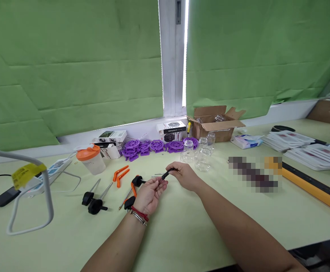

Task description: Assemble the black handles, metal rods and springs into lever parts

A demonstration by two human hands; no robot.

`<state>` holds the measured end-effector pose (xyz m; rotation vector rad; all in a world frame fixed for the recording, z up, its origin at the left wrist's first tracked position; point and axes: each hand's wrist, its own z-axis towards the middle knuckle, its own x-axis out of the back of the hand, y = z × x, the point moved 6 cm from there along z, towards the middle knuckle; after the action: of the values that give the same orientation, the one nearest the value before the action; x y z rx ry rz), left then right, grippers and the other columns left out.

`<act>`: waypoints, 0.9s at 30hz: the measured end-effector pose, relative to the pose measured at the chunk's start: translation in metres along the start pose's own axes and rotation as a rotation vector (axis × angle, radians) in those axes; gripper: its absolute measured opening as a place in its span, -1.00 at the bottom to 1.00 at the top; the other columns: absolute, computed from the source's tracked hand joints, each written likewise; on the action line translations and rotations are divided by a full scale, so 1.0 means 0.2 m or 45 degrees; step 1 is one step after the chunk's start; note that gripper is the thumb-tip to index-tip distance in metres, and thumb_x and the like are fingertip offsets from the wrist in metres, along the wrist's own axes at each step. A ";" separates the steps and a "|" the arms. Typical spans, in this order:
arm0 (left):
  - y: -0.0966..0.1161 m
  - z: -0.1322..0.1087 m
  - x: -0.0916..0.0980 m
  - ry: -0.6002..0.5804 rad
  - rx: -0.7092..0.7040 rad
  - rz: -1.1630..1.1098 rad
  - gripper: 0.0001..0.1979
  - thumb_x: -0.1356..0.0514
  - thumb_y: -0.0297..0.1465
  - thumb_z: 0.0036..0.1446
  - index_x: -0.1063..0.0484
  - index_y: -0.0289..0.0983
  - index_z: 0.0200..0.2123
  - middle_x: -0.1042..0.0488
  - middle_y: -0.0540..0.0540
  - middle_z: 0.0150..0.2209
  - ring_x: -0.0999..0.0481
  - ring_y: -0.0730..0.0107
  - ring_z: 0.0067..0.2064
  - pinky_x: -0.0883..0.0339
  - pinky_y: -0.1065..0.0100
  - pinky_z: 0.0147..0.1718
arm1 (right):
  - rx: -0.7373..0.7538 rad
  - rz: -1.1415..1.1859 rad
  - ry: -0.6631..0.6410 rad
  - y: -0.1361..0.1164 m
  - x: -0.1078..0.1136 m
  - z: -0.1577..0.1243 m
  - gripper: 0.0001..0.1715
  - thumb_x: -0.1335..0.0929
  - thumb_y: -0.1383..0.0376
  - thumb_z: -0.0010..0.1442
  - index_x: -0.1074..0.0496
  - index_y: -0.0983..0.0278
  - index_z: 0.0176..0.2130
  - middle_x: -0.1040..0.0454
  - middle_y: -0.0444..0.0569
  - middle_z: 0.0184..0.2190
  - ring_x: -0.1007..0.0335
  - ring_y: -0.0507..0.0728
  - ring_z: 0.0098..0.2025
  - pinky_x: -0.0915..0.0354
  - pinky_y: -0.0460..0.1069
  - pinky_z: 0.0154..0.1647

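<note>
to the left of the cardboard box (216, 132) and nearer the person, the left hand (150, 192) and right hand (186, 175) each have their fingers closed on 1 small black piece (167, 173), 1 hand at either end. the step in hand looks like working or aligning this piece, and the next move seems to call for a firm left pinch while the right guides; 2 orange handles (121, 176) lie farther left of the box on the desk (178, 234).

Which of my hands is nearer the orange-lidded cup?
Left. Your left hand is to the right of the cup and closer to you; your right hand is farther right.
</note>
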<state>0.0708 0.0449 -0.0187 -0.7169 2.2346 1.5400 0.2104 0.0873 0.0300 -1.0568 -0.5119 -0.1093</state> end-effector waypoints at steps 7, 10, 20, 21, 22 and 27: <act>-0.01 0.01 0.01 0.029 0.035 -0.014 -0.80 0.04 -0.70 0.11 -0.34 -0.44 -0.40 -0.50 -0.27 -0.42 -0.58 0.34 -0.38 -0.48 0.42 -0.34 | -0.038 -0.043 0.033 -0.01 0.02 0.01 -0.79 -0.24 0.29 0.13 -0.44 0.26 -0.28 -0.47 -0.06 -0.33 -0.34 0.07 -0.29 -0.24 -0.01 -0.21; 0.00 0.00 0.01 0.039 0.050 -0.026 -0.79 0.06 -0.70 0.11 -0.34 -0.45 -0.40 -0.49 -0.30 -0.39 -0.58 0.32 -0.36 -0.48 0.41 -0.33 | -0.235 0.099 0.086 0.08 0.01 0.00 -0.75 -0.25 0.21 0.12 -0.43 0.28 -0.28 -0.41 -0.10 -0.47 -0.27 0.02 -0.44 -0.22 -0.06 -0.39; 0.00 0.01 0.01 0.009 0.016 -0.028 -0.82 0.00 -0.69 0.11 -0.36 -0.44 -0.39 -0.51 -0.28 -0.37 -0.58 0.33 -0.33 -0.49 0.44 -0.33 | -0.502 0.451 0.101 0.13 0.17 -0.02 -0.72 -0.40 0.16 -0.08 -0.35 0.31 -0.42 -0.34 -0.17 -0.61 -0.11 -0.08 -0.64 -0.04 -0.15 -0.65; 0.00 0.01 0.01 0.003 0.007 -0.015 -0.83 -0.01 -0.68 0.12 -0.37 -0.44 -0.39 -0.51 -0.28 -0.38 -0.58 0.33 -0.33 -0.49 0.45 -0.33 | -0.527 0.406 0.090 0.14 0.21 -0.04 -0.72 -0.42 0.19 -0.13 -0.36 0.32 -0.44 -0.32 -0.18 -0.64 -0.15 -0.06 -0.63 -0.04 -0.14 -0.65; 0.00 0.02 0.02 -0.004 -0.001 -0.003 -0.84 -0.02 -0.67 0.12 -0.37 -0.44 -0.39 -0.51 -0.28 -0.38 -0.58 0.33 -0.33 -0.49 0.45 -0.33 | -0.570 0.350 0.061 0.16 0.24 -0.08 -0.72 -0.44 0.22 -0.17 -0.36 0.32 -0.45 -0.32 -0.18 -0.65 -0.19 -0.04 -0.62 -0.06 -0.13 -0.65; -0.01 0.02 0.02 -0.041 0.002 0.035 -0.87 -0.07 -0.61 0.14 -0.37 -0.42 -0.41 -0.52 -0.23 -0.43 -0.58 0.38 -0.37 -0.49 0.47 -0.37 | -0.580 -0.062 -0.156 0.25 0.22 -0.28 -0.82 -0.43 0.23 -0.15 -0.46 0.31 -0.50 -0.40 -0.12 -0.60 -0.26 0.02 -0.56 -0.13 -0.09 -0.56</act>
<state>0.0688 0.0474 -0.0225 -0.6587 2.2306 1.5515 0.2848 0.0707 -0.0128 -1.5029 -0.6411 -0.2119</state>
